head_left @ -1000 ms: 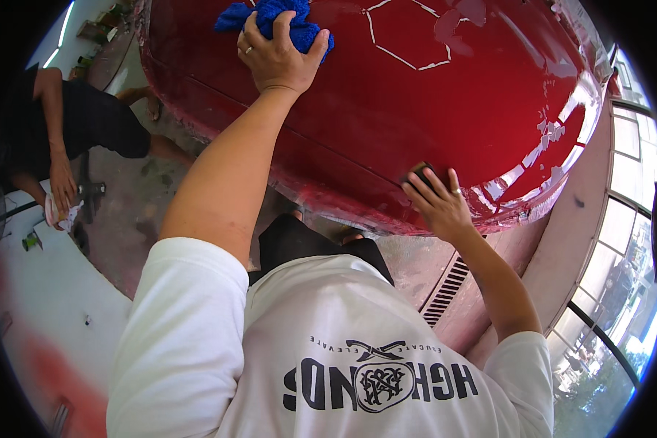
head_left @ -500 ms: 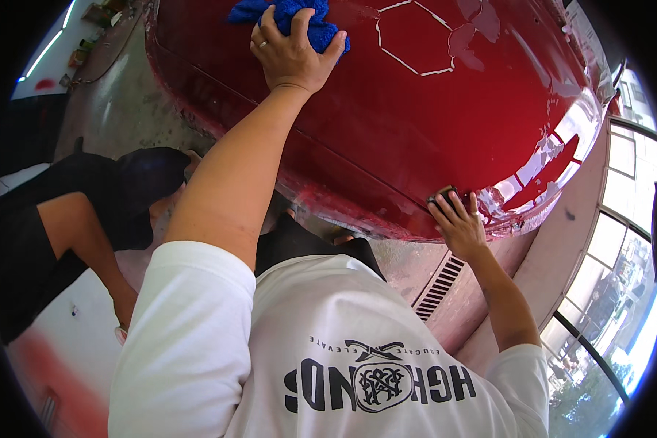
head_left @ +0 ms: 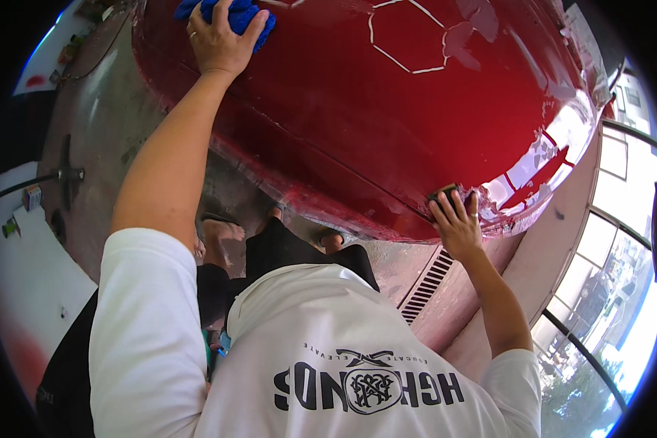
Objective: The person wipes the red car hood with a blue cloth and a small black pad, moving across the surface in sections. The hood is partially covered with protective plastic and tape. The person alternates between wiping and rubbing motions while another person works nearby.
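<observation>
While your L hand clutches the rag, your R hand holds a blk pad, panel under both.

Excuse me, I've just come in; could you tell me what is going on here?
A person in a white T-shirt is leaning over a glossy red curved panel. The left hand holds a bunched blue cloth against it, while the right hand holds a small dark block at its near edge. Another person's dark clothing shows beside the left sleeve.
</observation>
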The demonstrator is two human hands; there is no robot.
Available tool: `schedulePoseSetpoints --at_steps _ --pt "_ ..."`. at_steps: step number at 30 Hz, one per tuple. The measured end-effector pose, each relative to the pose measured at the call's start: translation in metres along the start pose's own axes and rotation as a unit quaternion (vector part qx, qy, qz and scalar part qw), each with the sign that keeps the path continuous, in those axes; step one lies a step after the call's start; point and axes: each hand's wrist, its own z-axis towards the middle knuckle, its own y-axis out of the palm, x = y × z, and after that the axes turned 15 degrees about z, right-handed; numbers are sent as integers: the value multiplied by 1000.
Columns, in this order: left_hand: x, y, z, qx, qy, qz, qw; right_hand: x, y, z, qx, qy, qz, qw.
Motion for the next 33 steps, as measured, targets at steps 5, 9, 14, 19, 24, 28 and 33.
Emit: schedulePoseSetpoints --at_steps 5,9,14,19,24,28,33 --pt "-16 3 -7 8 4 32 999 -73 -68 171 32 -23 40 998" --pt "-13 7 -5 19 -1 42 999 -124 -96 292 132 -44 39 990" --pt "-13 -4 -7 7 -12 40 999 -64 -78 157 5 -5 18 1000" --pt "-2 -4 -6 4 -13 16 1000 -17 -38 72 -35 -21 -9 999" --pt "-5 -2 -2 11 -4 15 1000 -124 -95 279 75 -67 25 995" --pt "-18 0 -7 14 -4 28 1000 -115 -91 251 59 -84 28 994" --pt "2 -7 -3 20 -6 0 1000 -33 -20 65 -32 -47 14 998"
